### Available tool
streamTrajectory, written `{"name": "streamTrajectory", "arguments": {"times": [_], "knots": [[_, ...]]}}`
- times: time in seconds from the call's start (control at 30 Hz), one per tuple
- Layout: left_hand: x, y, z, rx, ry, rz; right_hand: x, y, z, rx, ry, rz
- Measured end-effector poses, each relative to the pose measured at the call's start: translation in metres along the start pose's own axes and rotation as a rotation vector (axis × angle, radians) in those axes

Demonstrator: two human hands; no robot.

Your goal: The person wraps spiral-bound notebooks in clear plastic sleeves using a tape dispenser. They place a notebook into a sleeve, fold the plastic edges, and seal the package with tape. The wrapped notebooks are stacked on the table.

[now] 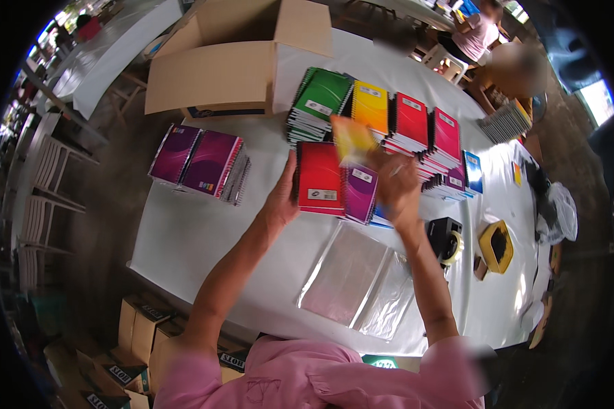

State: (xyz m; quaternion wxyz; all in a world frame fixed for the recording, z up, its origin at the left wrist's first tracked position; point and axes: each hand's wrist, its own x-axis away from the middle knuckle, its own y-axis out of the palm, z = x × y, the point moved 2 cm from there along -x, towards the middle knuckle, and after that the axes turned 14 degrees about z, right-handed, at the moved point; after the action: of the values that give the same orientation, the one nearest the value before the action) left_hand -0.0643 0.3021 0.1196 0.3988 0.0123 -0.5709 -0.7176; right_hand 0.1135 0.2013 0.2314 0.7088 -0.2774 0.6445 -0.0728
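Observation:
My left hand [281, 196] grips the left edge of a red spiral notebook [318, 178], held above the table. A purple notebook [361, 191] shows beside and partly under it, with a bit of blue below. My right hand [401, 184], smeared by motion, holds a tilted, blurred yellow-orange notebook [352, 138] above the purple one. Just beyond stand stacks of spiral notebooks: green [324, 95], yellow [370, 105], red [411, 117] and pinkish red [446, 133], with purple [455, 178] and blue [473, 172] ones at the right.
Purple notebooks [210, 161] are stacked at left. An open cardboard box [211, 78] stands behind. Clear plastic bags [344, 273] lie in front of me; a tape dispenser [445, 238] and yellow container [496, 247] are at right. Cartons [140, 327] sit lower left; people [476, 37] are beyond.

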Motion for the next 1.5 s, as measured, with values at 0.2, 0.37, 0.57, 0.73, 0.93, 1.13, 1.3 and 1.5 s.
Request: {"name": "streamTrajectory", "arguments": {"times": [0.2, 0.37, 0.57, 0.73, 0.93, 1.13, 1.3, 1.5], "knots": [[0.014, 0.000, 0.005, -0.067, 0.083, 0.029, 0.001, -0.003, -0.038, -0.106, 0.064, -0.088], [0.023, -0.025, 0.016, -0.116, -0.008, 0.093, -0.068, -0.009, -0.008, -0.742, 0.544, -0.176], [0.032, -0.013, 0.015, -0.222, -0.084, -0.153, -0.085, 0.060, 0.001, -1.269, 0.309, -0.548], [0.049, -0.018, 0.019, 0.004, -0.065, -0.297, -0.075, 0.112, 0.000, -1.193, 0.372, -0.629], [0.056, -0.018, 0.033, 0.099, -0.037, -0.297, -0.083, 0.109, -0.008, -1.157, 0.350, -0.468], [0.053, -0.033, 0.038, -0.024, 0.016, 0.027, -0.069, 0.046, 0.059, -0.710, 0.573, 0.058], [0.039, -0.031, 0.029, -0.062, 0.066, 0.060, -0.058, 0.039, 0.106, 0.144, 0.151, 0.330], [0.029, -0.017, 0.019, -0.165, 0.188, 0.071, -0.011, 0.048, 0.049, 0.102, 0.420, 0.009]]}}
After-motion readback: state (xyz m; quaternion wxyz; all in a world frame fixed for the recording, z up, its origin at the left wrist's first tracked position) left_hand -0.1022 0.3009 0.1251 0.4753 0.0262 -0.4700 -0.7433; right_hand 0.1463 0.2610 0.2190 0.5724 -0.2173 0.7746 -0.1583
